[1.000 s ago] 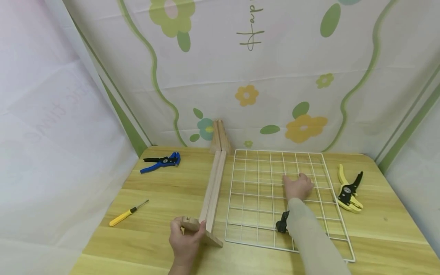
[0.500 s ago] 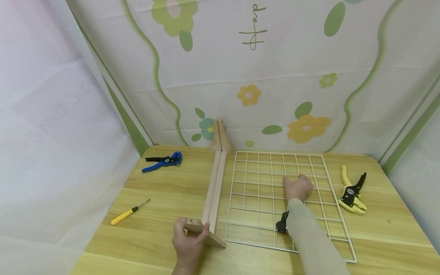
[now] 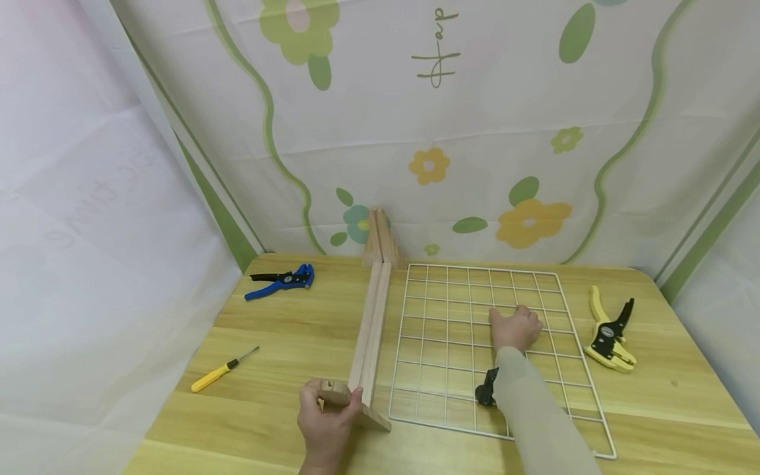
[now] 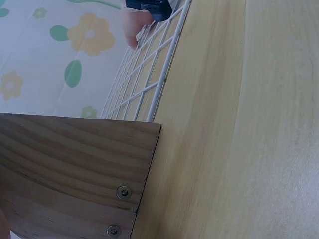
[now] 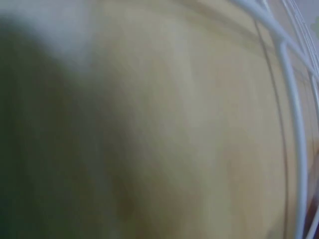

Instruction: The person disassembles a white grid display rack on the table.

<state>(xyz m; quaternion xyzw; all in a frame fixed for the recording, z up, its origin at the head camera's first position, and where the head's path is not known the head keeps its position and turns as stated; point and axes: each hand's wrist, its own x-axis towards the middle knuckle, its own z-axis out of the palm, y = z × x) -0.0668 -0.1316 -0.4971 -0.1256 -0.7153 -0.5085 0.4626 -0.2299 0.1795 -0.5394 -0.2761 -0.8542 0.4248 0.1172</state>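
Observation:
My left hand [image 3: 323,427] grips the near end board [image 3: 375,418] of a wooden stand, with the thumb over its top edge. Two long rails [image 3: 371,330] run from that board to a far pair of wooden pieces [image 3: 381,241] by the curtain. In the left wrist view, the end board [image 4: 75,164] stands on edge and shows two screws. My right hand [image 3: 515,328] holds a white wire grid [image 3: 446,340] by its inner wires, its fingertips partly hidden. Close up in the right wrist view, a grid wire [image 5: 295,114] shows with its shadow beside it.
Blue wire strippers [image 3: 282,280] lie at the back left of the wooden table [image 3: 285,343]. A yellow screwdriver [image 3: 216,375] is nearer on the left. Yellow wire strippers [image 3: 608,333] lie right of the grid. A flower-printed curtain [image 3: 475,119] hangs behind the table.
The grid's far edge sits slightly lower in the head view than before, while its near edge stays about where it was. Both hands keep their holds.

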